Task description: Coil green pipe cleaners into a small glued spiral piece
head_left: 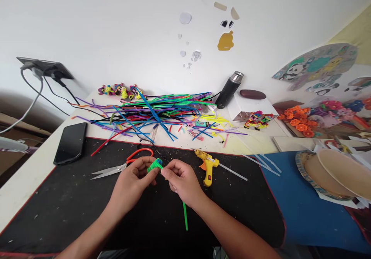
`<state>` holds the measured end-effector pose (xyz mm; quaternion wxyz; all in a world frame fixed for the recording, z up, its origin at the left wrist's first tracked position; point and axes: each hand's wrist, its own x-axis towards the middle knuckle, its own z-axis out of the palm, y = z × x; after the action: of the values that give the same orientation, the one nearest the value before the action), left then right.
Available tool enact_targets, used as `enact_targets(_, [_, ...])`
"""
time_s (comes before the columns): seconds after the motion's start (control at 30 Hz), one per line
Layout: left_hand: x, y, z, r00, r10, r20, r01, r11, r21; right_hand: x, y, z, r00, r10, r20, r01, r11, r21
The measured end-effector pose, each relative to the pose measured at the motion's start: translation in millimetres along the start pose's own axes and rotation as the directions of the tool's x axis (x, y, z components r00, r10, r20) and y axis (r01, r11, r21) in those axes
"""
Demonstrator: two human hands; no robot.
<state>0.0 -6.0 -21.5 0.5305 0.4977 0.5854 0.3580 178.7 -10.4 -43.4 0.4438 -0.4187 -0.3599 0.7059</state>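
Note:
My left hand (135,178) is closed around a small green coil of wound pipe cleaner (152,166), which has a blue end at its top. The fingers of my right hand (180,178) pinch a green pipe cleaner running out of the coil. Its loose tail (185,216) hangs below my right hand over the black mat. Both hands are close together, nearly touching. Scissors with orange handles (140,153) lie just behind my left hand, blades pointing left. A yellow glue gun (208,166) rests to the right of my right hand, with a clear glue stick in its back.
A heap of many-coloured pipe cleaners (156,112) spreads along the back of the table. A phone (70,143) lies at the left and a black flask (230,90) leans at the back right. Small figures (257,120) stand on the right; bowls (342,174) sit on blue cloth.

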Motion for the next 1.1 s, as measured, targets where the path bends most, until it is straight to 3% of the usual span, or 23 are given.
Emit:
enact_targets(0.37, [6.0,1.0,0.2,0.994,-0.093,0.065,0.101,0.986,-0.136,-0.2,4.5,-3.5,0.999,-0.031,-0.024,0.029,0.998,-0.054])
enact_targets(0.77, [-1.6,16.7,7.8,0.958,-0.209,0.199,0.273,0.880,-0.389,-1.3,3.3,-5.5,1.000,-0.020,-0.010,0.020,1.000,-0.003])
enact_targets(1.1, [-8.8,19.1,5.5,0.928,-0.218,0.302,0.336,0.838,-0.429,-0.3,2.2,-7.5,1.000,0.020,0.014,-0.021,0.999,0.033])
